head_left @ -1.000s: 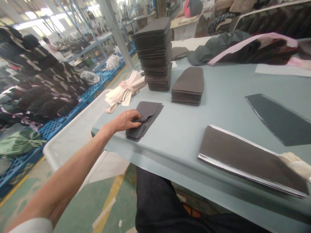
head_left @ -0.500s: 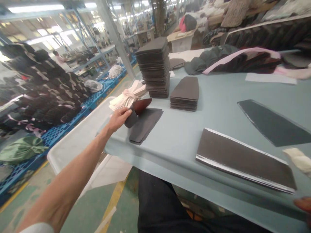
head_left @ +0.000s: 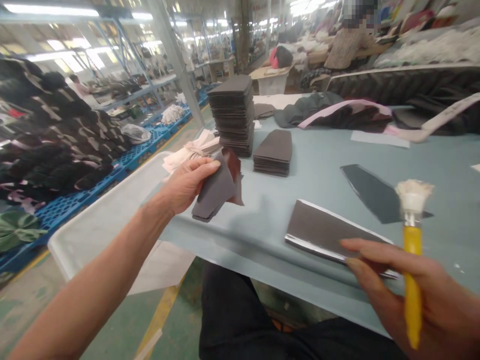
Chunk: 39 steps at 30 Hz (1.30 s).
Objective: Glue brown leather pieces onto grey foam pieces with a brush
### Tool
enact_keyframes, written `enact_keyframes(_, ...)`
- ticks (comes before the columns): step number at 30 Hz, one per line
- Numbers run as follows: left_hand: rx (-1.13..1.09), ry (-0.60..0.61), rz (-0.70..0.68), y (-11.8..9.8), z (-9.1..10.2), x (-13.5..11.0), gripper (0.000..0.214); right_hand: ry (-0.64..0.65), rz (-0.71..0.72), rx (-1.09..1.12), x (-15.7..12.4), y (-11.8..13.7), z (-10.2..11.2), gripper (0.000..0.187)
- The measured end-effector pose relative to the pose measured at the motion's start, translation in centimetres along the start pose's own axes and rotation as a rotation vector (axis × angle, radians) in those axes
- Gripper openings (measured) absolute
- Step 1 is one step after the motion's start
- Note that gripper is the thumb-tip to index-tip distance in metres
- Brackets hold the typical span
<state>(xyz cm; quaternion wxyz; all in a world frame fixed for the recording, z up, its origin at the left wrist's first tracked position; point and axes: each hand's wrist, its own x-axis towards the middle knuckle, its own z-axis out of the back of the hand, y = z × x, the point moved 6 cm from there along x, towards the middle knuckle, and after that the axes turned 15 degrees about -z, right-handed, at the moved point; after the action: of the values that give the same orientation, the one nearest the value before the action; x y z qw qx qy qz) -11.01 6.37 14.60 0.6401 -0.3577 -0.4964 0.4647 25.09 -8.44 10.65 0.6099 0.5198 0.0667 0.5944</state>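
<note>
My left hand (head_left: 187, 182) pinches a dark grey cut panel (head_left: 219, 181) whose reddish-brown underside curls over at the right. Below it, more grey panels (head_left: 204, 214) lie at the table's left edge, partly covered. A brush (head_left: 412, 245) with a yellow handle and pale bristles stands upright in my right hand (head_left: 431, 290). The thumb and forefinger of that hand reach over a long dark panel (head_left: 318, 225) with white-streaked long edges; whether they touch it I cannot tell. Beyond lies a dark pointed piece (head_left: 369, 192), partly behind the brush.
A tall stack of dark panels (head_left: 232, 115) and a lower stack (head_left: 273, 152) stand behind my left hand. Tied pale strips (head_left: 191, 150) lie beside them. Dark bundles with a pink strip (head_left: 345, 110) line the table's back. A white bin (head_left: 101, 215) stands left.
My left hand has lifted the grey panel and drawn it right. My right hand has come in from the right edge with the brush, over the long dark panel.
</note>
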Motion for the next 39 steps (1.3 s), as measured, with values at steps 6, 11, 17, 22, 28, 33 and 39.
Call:
enact_keyframes(6, -0.418, 0.208, 0.347, 0.1, -7.8, -4.0, 0.048, 0.087, 0.416, -0.082, 0.4, 4.4, -2.2, 0.025)
enact_keyframes(11, -0.584, 0.358, 0.506, 0.1, -12.6, -6.1, 0.053, 0.056, 0.545, -0.121, 0.7, 6.9, -3.1, 0.023)
enact_keyframes(17, -0.562, 0.388, 0.443, -1.0, -14.9, -6.8, 0.049, 0.113, 0.687, -0.111, 0.9, 8.3, -3.8, 0.016)
enact_keyframes(22, -0.733, 0.623, 0.428, -2.0, -16.8, -7.8, 0.040, 0.161, 0.694, -0.058, 1.9, 8.6, -3.6, 0.017)
enact_keyframes(28, -1.134, 0.539, 0.428, 0.2, -19.0, -9.0, 0.050, 0.125, 0.498, -0.031, 3.6, 8.0, -2.4, 0.023)
enact_keyframes(33, -1.528, 0.412, 0.551, 3.3, -21.5, -12.4, 0.071, -0.129, 0.356, -0.030, 5.6, 6.8, 0.1, 0.023)
enact_keyframes(39, -1.669, 0.281, 0.539, 3.5, -23.1, -16.0, 0.095, -0.283, 0.211, -0.102, 5.3, 2.7, 2.9, 0.026)
